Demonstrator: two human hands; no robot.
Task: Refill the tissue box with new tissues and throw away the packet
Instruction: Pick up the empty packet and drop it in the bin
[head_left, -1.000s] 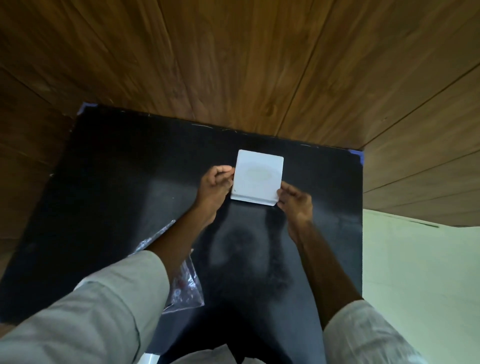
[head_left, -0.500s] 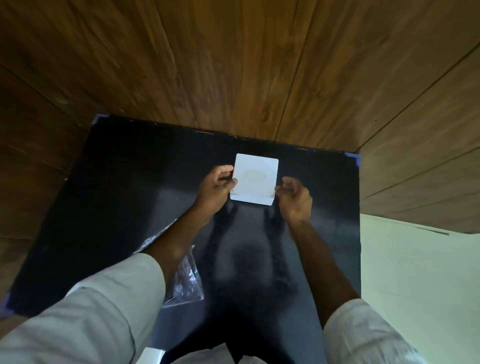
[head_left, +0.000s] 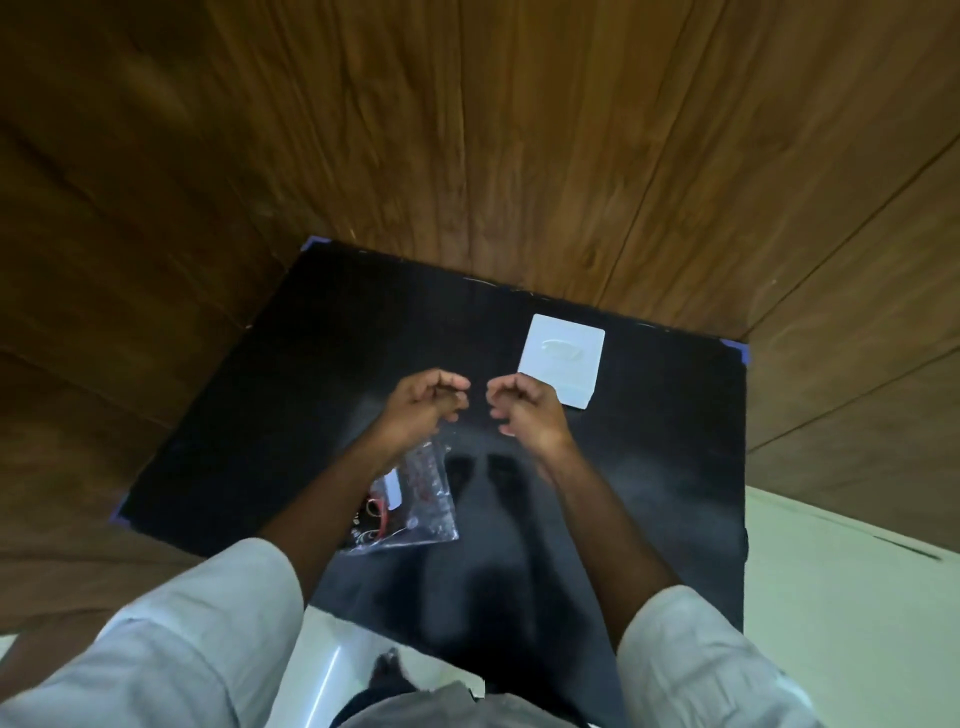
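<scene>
White tissue box (head_left: 562, 359): flat on the black table top (head_left: 291, 395), square face up, faint oval slot outline in the middle. No brand or writing readable on it. It lies just beyond and outward of the right fingers; whether the knuckles touch its near corner, cannot tell.

Right hand (head_left: 527, 413): fingers curled loosely inward, holding nothing.

Left hand (head_left: 423, 408): fingers likewise curled, thumb near fingertips, nothing pinched. The two sets of fingertips face each other, a small gap between.

Clear plastic packet (head_left: 415, 501): crumpled, on the table below the left wrist, well back from the fingers. White label and red print on it, too blurred to read.

Light sleeves (head_left: 171, 644) on both arms. Wood-panel wall (head_left: 519, 130) behind the table.
</scene>
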